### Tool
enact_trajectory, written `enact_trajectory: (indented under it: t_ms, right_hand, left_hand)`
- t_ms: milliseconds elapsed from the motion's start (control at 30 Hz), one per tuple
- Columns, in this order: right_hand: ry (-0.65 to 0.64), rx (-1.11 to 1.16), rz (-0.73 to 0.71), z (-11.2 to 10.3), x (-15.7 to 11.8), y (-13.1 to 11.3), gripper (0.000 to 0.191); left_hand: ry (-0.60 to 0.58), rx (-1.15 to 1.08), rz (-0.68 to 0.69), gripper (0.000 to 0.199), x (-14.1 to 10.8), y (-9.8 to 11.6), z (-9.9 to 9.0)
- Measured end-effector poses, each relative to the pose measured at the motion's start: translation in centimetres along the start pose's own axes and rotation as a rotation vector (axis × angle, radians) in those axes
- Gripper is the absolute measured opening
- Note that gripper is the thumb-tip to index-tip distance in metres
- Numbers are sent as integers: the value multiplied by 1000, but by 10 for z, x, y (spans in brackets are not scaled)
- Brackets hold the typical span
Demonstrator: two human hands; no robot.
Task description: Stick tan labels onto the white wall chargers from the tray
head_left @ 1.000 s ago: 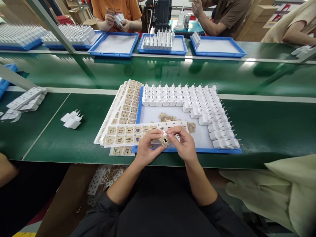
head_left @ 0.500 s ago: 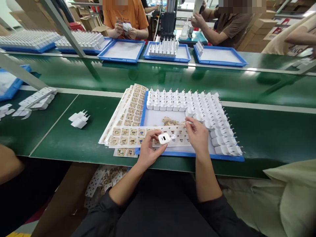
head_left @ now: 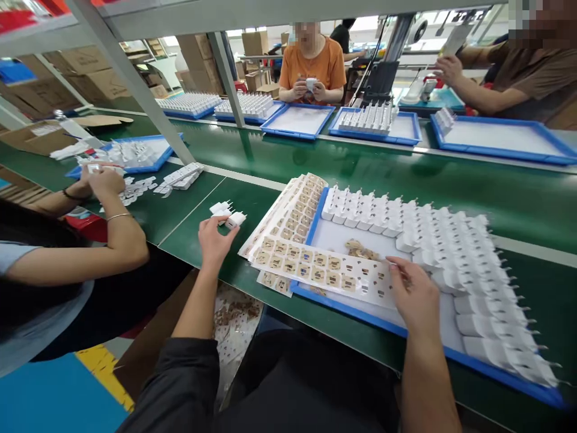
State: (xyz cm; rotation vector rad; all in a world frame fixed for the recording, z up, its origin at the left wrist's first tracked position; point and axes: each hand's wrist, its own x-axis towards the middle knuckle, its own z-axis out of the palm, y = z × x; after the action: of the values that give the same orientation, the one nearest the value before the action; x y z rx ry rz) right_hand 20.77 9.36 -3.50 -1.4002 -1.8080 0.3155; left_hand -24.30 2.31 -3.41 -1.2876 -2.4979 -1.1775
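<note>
1. We have the left hand [head_left: 215, 240] pinching a plug [head_left: 235, 221] between thumb and fingers, left of the stacked sheets [head_left: 295, 204]. Whether it is clear of the green bench [head_left: 256, 195], we cannot tell. The loose plugs [head_left: 220, 208] sit just beside it, so a careless pull could knock them over.
2. Our right hand [head_left: 417, 294] is curled over the right end of the label sheet [head_left: 311, 264], thumb and forefinger drawn close together. We cannot tell whether a label is between them. If they catch the sheet's edge, it could crease or slide, as it lies across the tray's rim.
3. The rows [head_left: 444, 237] stand close beyond those knuckles, prongs up. A sideways sweep of the right hand could topple the nearest ones.
4. The tan scraps [head_left: 360, 249] lie loose in the tray [head_left: 331, 236]; if sticky, they could cling to a plug set down there.
5. That blue tray holds the rows along its far and right sides, the scraps near its middle, and part of the sheet over its near left corner.
6. Across the belt, one far tray [head_left: 408, 129] carries a block of upright plugs, and the right-hand one [head_left: 500, 138] a short row at its left end.
7. By the co-worker's hands [head_left: 106, 177], another tray [head_left: 164, 157] holds a jumble of white parts.
</note>
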Motion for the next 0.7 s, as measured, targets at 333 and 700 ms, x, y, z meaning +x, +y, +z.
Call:
enact_trajectory:
  t_ms: [333, 700]
  right_hand:
    - [-132, -64, -252, 7, -4, -12, 21]
    - [-272, -4, -256, 15, -1, -38, 16]
  left_hand:
    - [49, 48, -22, 45, 33, -68, 1]
    - [-531, -223, 495, 42, -31, 98, 13]
